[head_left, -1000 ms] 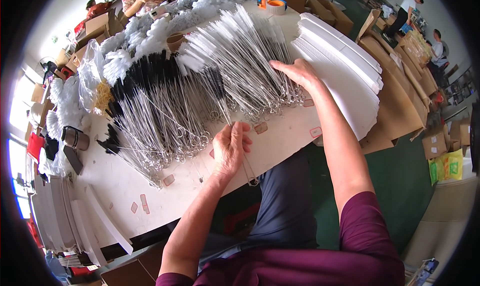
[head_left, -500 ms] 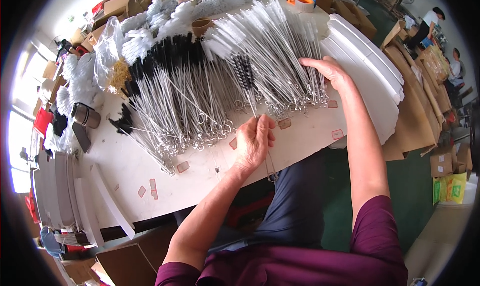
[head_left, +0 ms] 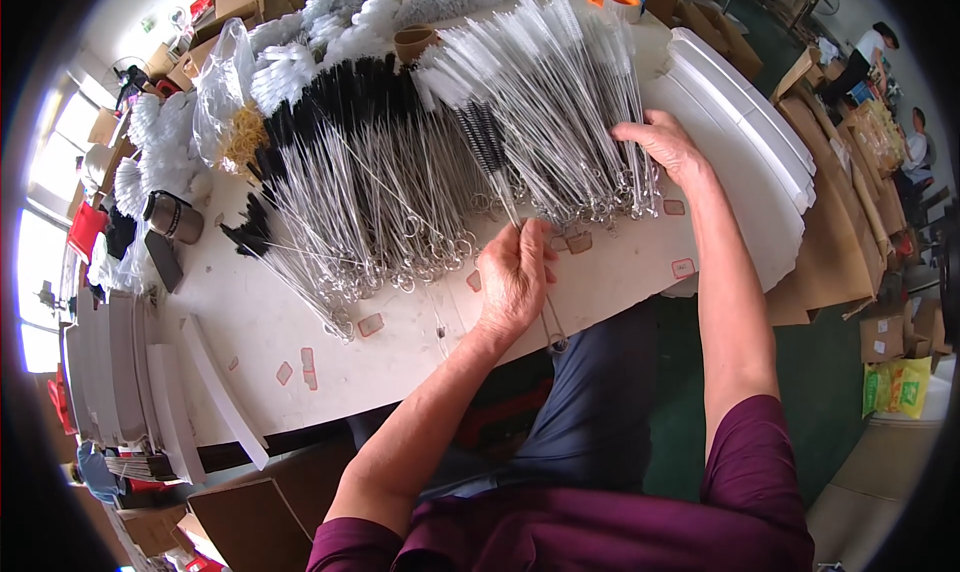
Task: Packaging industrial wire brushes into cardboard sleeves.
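My left hand (head_left: 515, 280) is closed round a few thin wire-handled brushes with black bristles (head_left: 482, 137). Their bristled ends point away from me, and their looped wire ends stick out below the hand over the table's front edge. At the right side of a heap of white-bristled wire brushes (head_left: 560, 62), my right hand (head_left: 668, 150) rests with its thumb stretched out against the wires; its other fingers are partly hidden. To the left lies a wide heap of black-bristled wire brushes (head_left: 365, 97), their ring ends toward me.
The pale table (head_left: 400, 367) carries small red-edged labels. Stacked white strips (head_left: 735, 122) lie at right, with cardboard (head_left: 830, 222) beyond them. A dark metal cup (head_left: 172, 217), a clear plastic bag (head_left: 222, 87) and a tape roll (head_left: 622, 5) stand around the heaps. Two people are far right.
The whole view has shifted slightly. Both hands keep nearly the same places, the left still gripping the black brushes and the right still at the white heap's edge.
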`<state>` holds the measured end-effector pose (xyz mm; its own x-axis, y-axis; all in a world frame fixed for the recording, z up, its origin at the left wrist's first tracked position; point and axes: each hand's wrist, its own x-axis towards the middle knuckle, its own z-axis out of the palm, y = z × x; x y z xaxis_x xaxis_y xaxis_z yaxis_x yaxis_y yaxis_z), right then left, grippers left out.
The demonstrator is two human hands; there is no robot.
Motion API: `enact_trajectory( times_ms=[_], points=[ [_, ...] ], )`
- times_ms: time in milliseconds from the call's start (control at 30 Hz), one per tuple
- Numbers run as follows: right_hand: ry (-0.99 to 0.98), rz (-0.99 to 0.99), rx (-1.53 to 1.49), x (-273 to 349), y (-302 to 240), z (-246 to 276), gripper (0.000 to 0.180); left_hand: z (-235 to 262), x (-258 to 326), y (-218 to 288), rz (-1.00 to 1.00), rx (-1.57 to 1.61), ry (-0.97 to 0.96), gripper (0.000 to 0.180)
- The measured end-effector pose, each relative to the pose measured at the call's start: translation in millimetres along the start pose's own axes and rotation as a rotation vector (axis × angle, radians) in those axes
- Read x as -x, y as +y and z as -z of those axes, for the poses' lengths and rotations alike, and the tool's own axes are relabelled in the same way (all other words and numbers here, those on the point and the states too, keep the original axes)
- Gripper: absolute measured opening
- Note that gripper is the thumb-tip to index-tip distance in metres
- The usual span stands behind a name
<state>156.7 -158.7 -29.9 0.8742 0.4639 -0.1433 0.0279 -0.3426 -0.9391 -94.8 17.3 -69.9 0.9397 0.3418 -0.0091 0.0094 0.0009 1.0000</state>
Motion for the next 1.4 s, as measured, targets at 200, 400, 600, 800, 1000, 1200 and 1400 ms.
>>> enact_trajectory(
  times_ms=[200, 400, 600, 800, 1000, 1200, 1400],
  points=[
    [0.031, -0.018, 0.168, 4, -8, -3, 0.044, -6, -3, -7, -0.114, -0.070, 0.166, 0.049],
    [-0.121, -0.041, 0.108, 11, -2, -6, 0.043, -8, -1, 1, 0.021, -0.020, 0.145, 0.043],
    [0.129, 0.027, 0.514, 24, 3, -27, 0.086, -4, 0, -4, -0.040, 0.039, 0.220, 0.041],
    [0.245, 0.042, 0.490, 39, 6, -19, 0.087, -2, -4, -6, -0.038, -0.042, 0.185, 0.044],
    [0.307, 0.049, 0.686, 58, 0, -15, 0.077, 0, -2, -10, -0.086, 0.100, 0.204, 0.047],
    [0.461, 0.406, 0.523, 147, -34, -37, 0.036, 1, 15, 3, -0.113, 0.178, 0.173, 0.047],
    [-0.127, 0.392, -0.039, 222, -31, -100, 0.027, -29, 25, 53, -0.108, 0.259, -0.082, 0.050]
  ],
)
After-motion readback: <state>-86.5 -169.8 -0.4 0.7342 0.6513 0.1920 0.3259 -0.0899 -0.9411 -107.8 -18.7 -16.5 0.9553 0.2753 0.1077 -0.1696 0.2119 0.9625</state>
